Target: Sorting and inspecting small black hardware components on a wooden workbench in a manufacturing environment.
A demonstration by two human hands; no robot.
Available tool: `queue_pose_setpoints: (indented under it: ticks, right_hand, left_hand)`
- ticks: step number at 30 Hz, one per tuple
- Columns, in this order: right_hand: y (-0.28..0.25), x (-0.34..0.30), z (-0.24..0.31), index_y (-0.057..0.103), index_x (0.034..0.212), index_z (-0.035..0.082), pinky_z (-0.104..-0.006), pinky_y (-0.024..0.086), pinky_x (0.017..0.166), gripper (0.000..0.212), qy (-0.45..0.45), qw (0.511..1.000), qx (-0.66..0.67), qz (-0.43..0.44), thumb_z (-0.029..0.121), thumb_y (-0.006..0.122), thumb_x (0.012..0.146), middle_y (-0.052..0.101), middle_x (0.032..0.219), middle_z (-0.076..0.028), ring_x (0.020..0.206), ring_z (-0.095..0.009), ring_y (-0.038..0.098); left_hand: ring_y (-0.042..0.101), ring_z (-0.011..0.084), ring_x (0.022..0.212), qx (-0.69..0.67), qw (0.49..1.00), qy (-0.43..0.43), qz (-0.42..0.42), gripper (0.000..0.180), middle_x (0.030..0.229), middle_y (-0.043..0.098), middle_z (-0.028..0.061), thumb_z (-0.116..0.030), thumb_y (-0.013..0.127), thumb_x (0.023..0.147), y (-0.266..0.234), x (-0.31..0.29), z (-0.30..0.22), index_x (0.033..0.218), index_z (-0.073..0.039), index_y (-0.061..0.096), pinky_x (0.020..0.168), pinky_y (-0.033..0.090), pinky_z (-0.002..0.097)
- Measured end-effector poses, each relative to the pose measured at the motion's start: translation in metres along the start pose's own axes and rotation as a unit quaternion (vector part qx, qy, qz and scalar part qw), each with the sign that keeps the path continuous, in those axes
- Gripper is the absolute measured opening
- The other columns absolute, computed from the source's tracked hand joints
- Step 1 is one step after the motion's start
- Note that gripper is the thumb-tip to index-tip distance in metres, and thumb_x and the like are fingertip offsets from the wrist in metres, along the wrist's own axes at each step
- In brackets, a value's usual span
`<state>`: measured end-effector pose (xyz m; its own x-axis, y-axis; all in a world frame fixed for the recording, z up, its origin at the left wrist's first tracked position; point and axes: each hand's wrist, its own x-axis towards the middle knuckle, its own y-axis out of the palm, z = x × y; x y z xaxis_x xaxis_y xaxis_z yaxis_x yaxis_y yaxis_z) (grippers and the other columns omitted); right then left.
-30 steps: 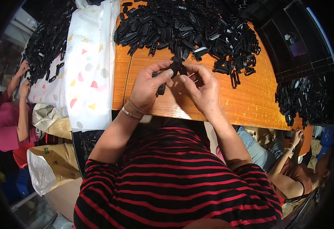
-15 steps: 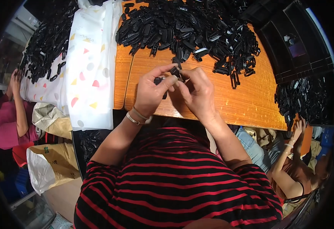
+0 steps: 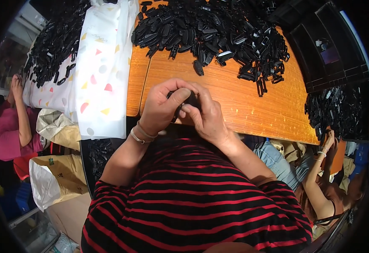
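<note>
My left hand (image 3: pixel 161 107) and my right hand (image 3: pixel 210 116) meet above the near edge of the wooden table (image 3: pixel 252 114). Both are closed around a small black plastic piece (image 3: pixel 177 113), which shows only in part between the fingers and thumbs. Its exact shape, and whether it is one part or more, is hidden. Beyond my hands spreads a big heap of similar elongated black plastic pieces (image 3: pixel 210 36). One loose piece (image 3: pixel 198 68) lies at the heap's near edge, apart from my fingers.
A white patterned plastic sheet (image 3: pixel 102 84) covers the table's left side, with another black heap (image 3: pixel 55 50) beyond. At right are a black crate (image 3: pixel 319 46) and more pieces (image 3: pixel 334 109). Co-workers' hands reach in at far left and right. Paper sacks (image 3: pixel 60 179) stand at lower left.
My hands have come nearer to my body and slightly left. My right fingers have curled further around, so the black piece is now more covered.
</note>
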<state>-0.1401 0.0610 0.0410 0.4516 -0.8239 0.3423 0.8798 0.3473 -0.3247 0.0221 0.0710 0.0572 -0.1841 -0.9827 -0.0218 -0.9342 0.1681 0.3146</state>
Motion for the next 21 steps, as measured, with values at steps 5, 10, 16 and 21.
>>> queue_pose_setpoints:
  ticks: [5,10,16,21]
  right_hand:
    - [0.025,-0.005,0.004,0.046,0.132,0.000,-0.0310,0.053,0.070,0.043,0.019,0.997,0.071,0.003,0.002,0.061,0.091,0.066,0.088,-0.012,0.080,-0.020,0.068]
    - [0.016,-0.004,-0.004,0.051,0.131,0.005,-0.0359,0.053,0.070,0.047,-0.032,0.984,-0.024,0.174,0.009,0.068,0.087,0.066,0.086,-0.012,0.079,-0.028,0.067]
    - [-0.063,-0.001,-0.042,0.067,0.108,0.003,-0.0369,0.053,0.069,0.025,-0.017,0.978,-0.205,-0.021,0.011,0.071,0.085,0.066,0.087,-0.014,0.078,-0.028,0.066]
    - [-0.126,-0.001,-0.061,0.067,0.103,0.003,-0.0393,0.053,0.066,0.020,0.075,0.891,-0.429,-0.130,0.008,0.070,0.084,0.062,0.095,-0.014,0.077,-0.031,0.065]
  left_hand:
    - [0.059,0.0094,0.079,0.116,0.991,0.060,-0.028,0.018,0.088,0.065,0.0032,-0.013,0.052,0.099,-0.015,-0.022,0.000,0.096,0.000,0.064,0.069,0.047,0.0223]
    - [0.059,0.0106,0.071,0.146,0.966,-0.174,-0.126,0.020,0.081,0.066,0.0034,-0.015,0.052,0.099,-0.044,-0.078,-0.012,0.095,-0.001,0.064,0.062,0.047,0.0241]
    - [0.064,0.0334,0.083,0.639,0.733,-0.144,-0.182,0.019,0.091,0.068,0.0142,-0.015,0.067,0.085,-0.132,-0.187,0.020,0.100,-0.002,0.067,0.074,0.051,0.0389]
    - [0.065,0.0347,0.089,0.677,0.704,-0.187,-0.106,0.020,0.092,0.067,0.0179,-0.016,0.073,0.079,-0.138,-0.211,0.012,0.093,-0.002,0.068,0.077,0.051,0.0400]
